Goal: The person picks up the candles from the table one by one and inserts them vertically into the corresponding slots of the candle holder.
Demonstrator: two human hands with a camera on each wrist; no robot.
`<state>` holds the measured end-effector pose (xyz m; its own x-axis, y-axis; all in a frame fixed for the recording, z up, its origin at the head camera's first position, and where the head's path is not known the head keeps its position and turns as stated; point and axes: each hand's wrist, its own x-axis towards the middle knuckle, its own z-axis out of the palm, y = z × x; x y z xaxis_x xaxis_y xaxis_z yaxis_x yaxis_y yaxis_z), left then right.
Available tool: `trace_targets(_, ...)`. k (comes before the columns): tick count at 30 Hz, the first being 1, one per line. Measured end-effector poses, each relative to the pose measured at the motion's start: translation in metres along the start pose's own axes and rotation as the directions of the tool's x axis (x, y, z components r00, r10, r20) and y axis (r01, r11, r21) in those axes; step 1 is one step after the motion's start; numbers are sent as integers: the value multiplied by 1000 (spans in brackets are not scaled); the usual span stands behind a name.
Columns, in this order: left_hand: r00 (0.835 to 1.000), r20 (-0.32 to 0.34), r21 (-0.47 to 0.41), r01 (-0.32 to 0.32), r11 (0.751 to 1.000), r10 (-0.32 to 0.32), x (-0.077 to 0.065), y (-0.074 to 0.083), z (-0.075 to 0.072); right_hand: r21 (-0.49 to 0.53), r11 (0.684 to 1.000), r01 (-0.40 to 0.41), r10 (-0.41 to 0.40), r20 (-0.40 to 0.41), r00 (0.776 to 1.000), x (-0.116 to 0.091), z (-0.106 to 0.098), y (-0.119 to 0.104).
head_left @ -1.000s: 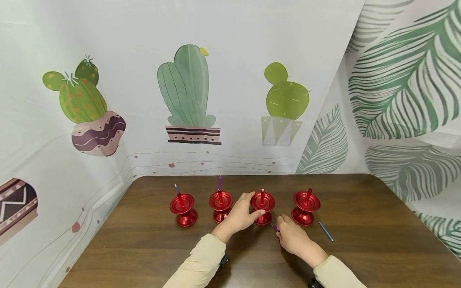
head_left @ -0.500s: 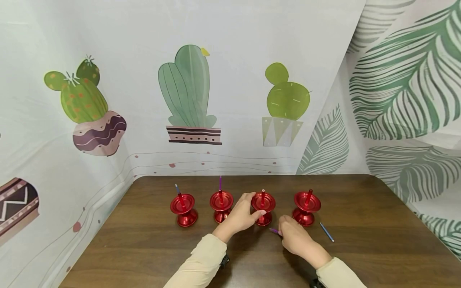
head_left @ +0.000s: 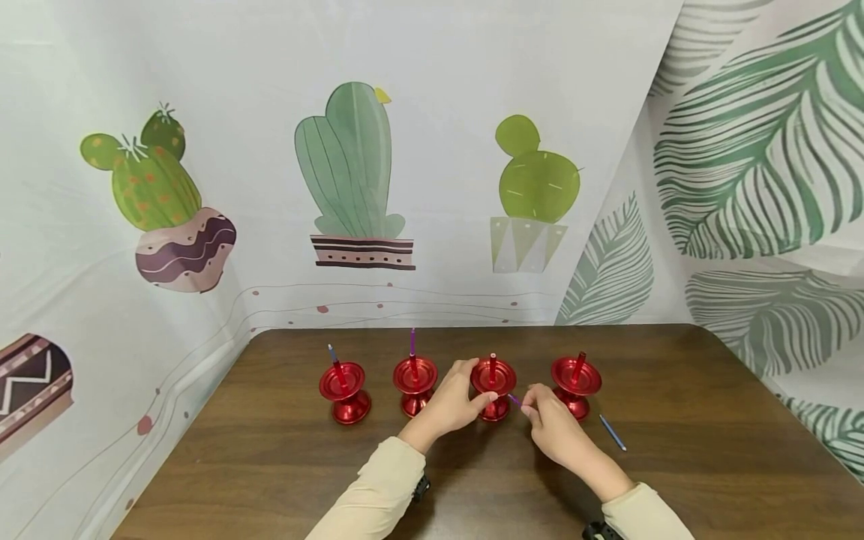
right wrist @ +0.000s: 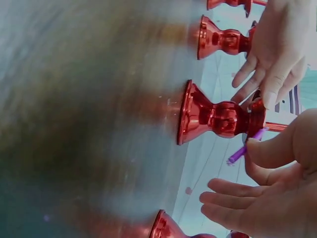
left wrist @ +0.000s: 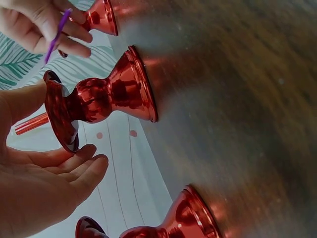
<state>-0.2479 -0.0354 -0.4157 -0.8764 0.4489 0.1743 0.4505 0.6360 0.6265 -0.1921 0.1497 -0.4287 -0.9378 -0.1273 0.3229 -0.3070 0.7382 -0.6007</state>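
My left hand (head_left: 448, 401) holds the third red candle holder (left wrist: 126, 89) from the left, thumb and fingers on opposite sides of its dish rim. A red tube rises from the middle of that dish. Just right of it, my right hand (head_left: 556, 431) pinches a thin purple stick (right wrist: 243, 148) between thumb and index finger; the other fingers are spread. The stick is off the table, tilted, one end pointing toward the held candle holder. The rightmost candle holder (head_left: 576, 375) stands behind my right hand, its base partly covered.
On the left stand two more red candle holders, one with a thin blue stick (head_left: 331, 354) in its tube, the other with a purple stick (head_left: 412, 343). Another blue stick (head_left: 613, 433) lies on the wooden table (head_left: 283, 480) at right. A printed cloth (head_left: 445, 150) hangs behind.
My right hand has lifted the purple stick from low near the table, up and slightly away from me, turning it. My left hand stays on the candle holder.
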Motion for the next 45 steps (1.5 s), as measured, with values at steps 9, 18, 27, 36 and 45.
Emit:
trace_targets(9,1000,-8,5,-9,1000,9,1,-1,1,114,993,2,7,-85,996,6,-11,-7)
trace_targets(18,1000,-9,14,-11,1000,11,1,0,0,188,982,4,19,-117,993,19,-15,-10)
trace_targets(27,1000,-13,23,-15,1000,15,1,-1,1,403,911,-85,114,-50,992,40,-21,-20)
trace_targets(36,1000,-8,12,-12,1000,12,0,0,1,559,824,-96,143,-42,989,57,-15,-25)
trace_targets(45,1000,-13,5,-26,1000,26,0,-1,1,662,743,-103,155,-21,988,68,-9,-30)
